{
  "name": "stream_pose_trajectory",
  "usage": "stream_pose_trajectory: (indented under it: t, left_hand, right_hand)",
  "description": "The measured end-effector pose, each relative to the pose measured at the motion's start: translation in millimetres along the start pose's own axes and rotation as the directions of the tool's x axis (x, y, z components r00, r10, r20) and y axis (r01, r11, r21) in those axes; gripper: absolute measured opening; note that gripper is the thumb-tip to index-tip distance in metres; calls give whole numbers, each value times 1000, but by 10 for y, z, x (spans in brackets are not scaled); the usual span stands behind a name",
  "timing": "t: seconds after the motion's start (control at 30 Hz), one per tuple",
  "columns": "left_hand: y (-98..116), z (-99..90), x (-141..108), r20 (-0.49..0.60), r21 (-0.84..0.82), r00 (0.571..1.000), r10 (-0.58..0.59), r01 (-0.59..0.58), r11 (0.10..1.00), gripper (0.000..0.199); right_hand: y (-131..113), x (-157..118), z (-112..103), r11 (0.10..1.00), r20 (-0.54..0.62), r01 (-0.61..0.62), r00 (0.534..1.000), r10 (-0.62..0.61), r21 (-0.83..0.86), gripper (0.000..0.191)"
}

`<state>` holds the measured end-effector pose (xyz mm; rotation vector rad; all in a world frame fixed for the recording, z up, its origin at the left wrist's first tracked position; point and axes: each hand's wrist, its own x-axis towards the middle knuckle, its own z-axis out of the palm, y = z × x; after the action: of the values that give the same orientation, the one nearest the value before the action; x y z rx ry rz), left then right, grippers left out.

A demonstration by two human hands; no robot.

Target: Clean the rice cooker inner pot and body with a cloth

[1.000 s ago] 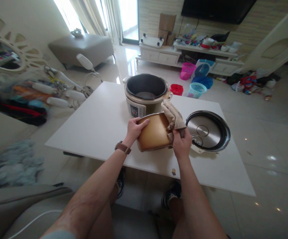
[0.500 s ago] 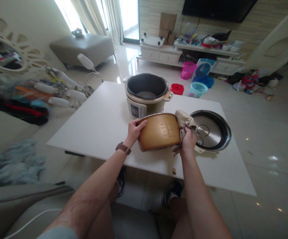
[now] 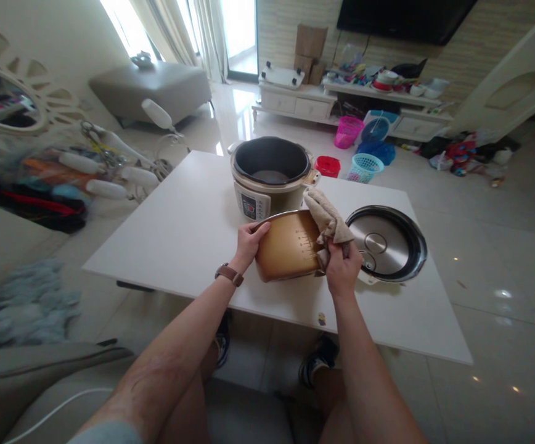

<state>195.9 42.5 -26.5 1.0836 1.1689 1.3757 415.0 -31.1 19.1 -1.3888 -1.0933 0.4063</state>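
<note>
A gold inner pot [image 3: 286, 246] with stamped level marks is tilted on its side over the near part of the white table [image 3: 166, 234]. My left hand [image 3: 249, 242] grips its left rim, thumb on the outer wall. Bunched in my right hand [image 3: 344, 266] is a beige cloth [image 3: 328, 217], which lies against the pot's right side and covers part of the marks. Behind the pot stands the pressure cooker body [image 3: 270, 172], its dark inside showing and its control panel facing me. Close to the right hand lies the cooker lid [image 3: 385, 243], metal underside up.
A small sticker [image 3: 322, 319] is at the table's near edge. Lamp arms with white shades [image 3: 140, 177] stand by the left edge. Beyond the table are a red bin [image 3: 327, 166], a light blue basket [image 3: 365, 167] and a pink basket [image 3: 347, 131] on the floor.
My right hand has moved the cloth left and further onto the pot's outer wall, covering more of its right side. The left hand keeps its hold on the rim.
</note>
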Motion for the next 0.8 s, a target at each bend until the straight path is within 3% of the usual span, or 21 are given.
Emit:
stream_pose_trajectory:
  t: [0.2,0.4,0.67,0.8]
  left_hand:
    - [-89,-19,52,-50,-37,998,-48,46,998,74]
    - [21,20,70,42,3,996,-79,79,997,63]
    - [403,74,-34,29,229,984,177,-178,957,33]
    - [463,123,-96,9,377,978,210,-198,905,48]
  right_hand:
    - [75,100,51,976,-111,-198,972,208,92,37]
    - [399,177,55,882,-241,-388,859,451,268,40]
    - [393,154,77,900,-200,-389,883,425,198,41]
    - [358,133,126,915,-178,-383,899,401,127,46]
